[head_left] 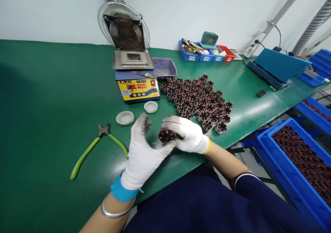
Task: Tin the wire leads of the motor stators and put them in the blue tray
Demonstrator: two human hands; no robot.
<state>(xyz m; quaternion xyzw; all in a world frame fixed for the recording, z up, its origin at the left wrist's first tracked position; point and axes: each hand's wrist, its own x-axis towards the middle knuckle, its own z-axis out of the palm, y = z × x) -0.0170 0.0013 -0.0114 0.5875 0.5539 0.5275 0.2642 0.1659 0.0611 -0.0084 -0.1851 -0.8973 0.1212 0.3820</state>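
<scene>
Both my hands wear white gloves and meet over the green mat [46, 98] near its front edge. Between them is a small round coil part [166, 135] with copper windings. My right hand [187, 133] grips it from the right with curled fingers. My left hand [144, 153] touches it from the left, thumb under the part and fingertips raised and pinched. Just behind, several identical coil parts [200, 102] stand packed together on the mat.
Green-handled cutters [99, 145] lie left of my hands. Two white lids [125, 118] sit before a yellow-and-blue solder pot [137, 84] with a fan behind it. Small bins [207, 55] stand at the back. Blue crates [297, 164] of copper parts stand at the right.
</scene>
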